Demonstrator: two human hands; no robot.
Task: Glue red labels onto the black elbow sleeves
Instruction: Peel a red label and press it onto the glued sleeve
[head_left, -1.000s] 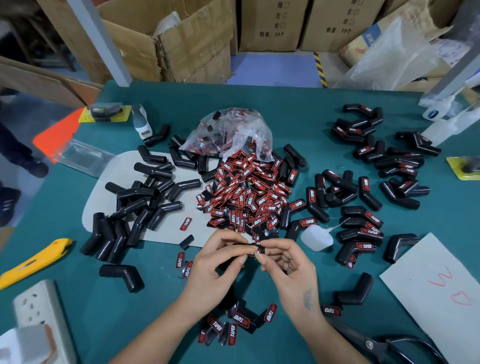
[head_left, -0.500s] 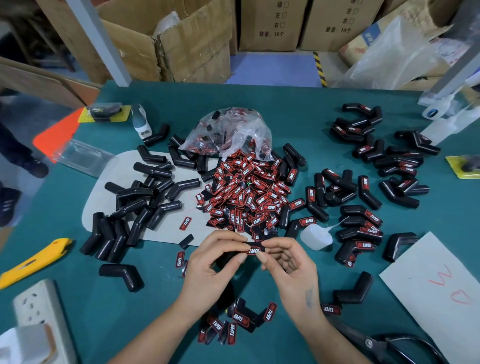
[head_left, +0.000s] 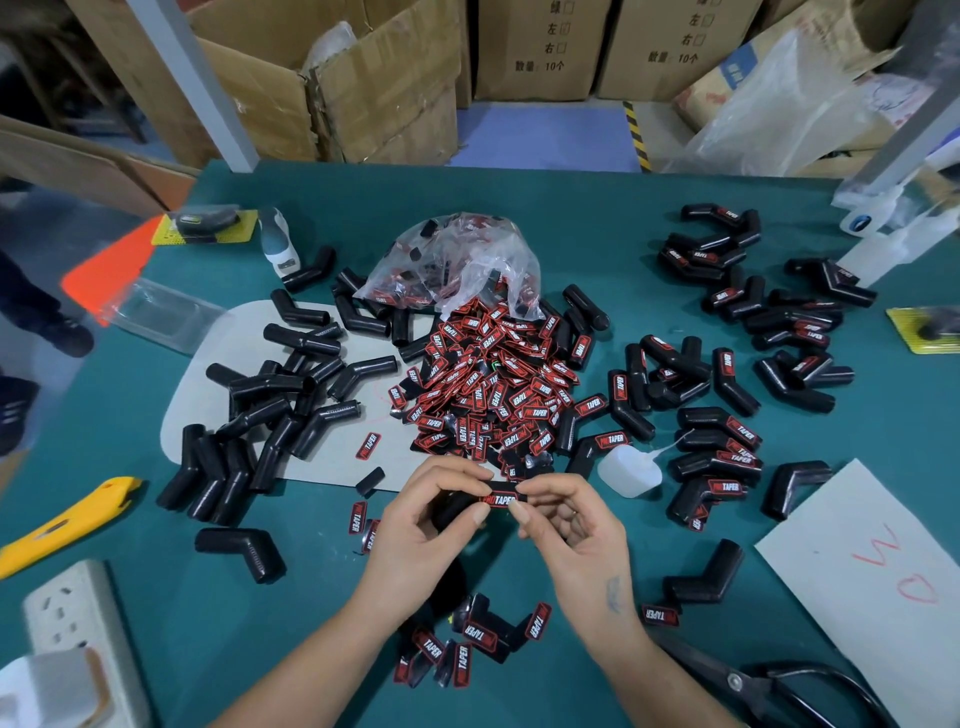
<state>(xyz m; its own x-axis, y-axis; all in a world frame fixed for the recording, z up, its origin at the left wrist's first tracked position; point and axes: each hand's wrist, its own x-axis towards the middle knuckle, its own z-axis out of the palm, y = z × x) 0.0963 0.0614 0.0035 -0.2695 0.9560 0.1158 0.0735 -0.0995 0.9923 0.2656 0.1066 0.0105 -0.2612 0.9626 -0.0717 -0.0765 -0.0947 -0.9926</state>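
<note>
Black elbow sleeve (head_left: 460, 506) held between both hands just in front of the label heap (head_left: 488, 384), mostly hidden behind the left hand (head_left: 431, 525). Left thumb and fingers curled round the sleeve's body; right hand (head_left: 571, 525) pinching its near end, where a red label (head_left: 501, 500) reading TAPER faces up (first letters too dark to read). Whether the label is fully stuck down: cannot tell.

Clear plastic bag (head_left: 457, 265) behind the heap, mouth toward it, holding more red labels and some black pieces, blurred through the film. Unlabelled sleeves (head_left: 275, 400) piled left of the heap on a pale mat (head_left: 208, 395); labelled sleeves (head_left: 727, 441) scattered right of it. Small white glue bottle (head_left: 628, 470) lying just right of the heap's near edge, thin nozzle pointing right. Loose labels and labelled sleeves (head_left: 478, 642) nearer than the heap, partly covered by the forearms.

Scissors (head_left: 769, 686) cut off at the lower right frame edge, yellow knife (head_left: 62, 525) and white power strip (head_left: 67, 623) cut off far left of the heap, all on the green tabletop (head_left: 597, 228).
</note>
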